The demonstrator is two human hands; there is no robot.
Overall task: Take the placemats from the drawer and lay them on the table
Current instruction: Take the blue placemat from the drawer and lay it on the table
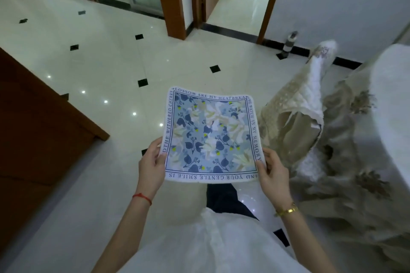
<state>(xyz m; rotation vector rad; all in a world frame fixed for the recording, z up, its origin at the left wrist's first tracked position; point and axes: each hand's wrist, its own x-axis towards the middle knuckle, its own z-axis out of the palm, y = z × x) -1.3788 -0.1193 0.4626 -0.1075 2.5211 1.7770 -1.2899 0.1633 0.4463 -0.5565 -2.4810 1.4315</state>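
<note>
Head view: the only view, looking down at both hands above a glossy cream tiled floor (106,62).
Progress: 1 square blue floral fabric placemat with a lettered border (210,135) is out and in hand; I judge the laying-down is yet to come (the drawer is not in sight).
Left hand (152,162): pinches the placemat's near left corner, thumb on top.
Right hand (271,170): grips the near right corner, fingers curled under.
Placemat: held nearly flat in the air, far edge curling up slightly, beside the lace-draped table (390,99) at right.
Left to do: carry it over and spread it out.
</note>
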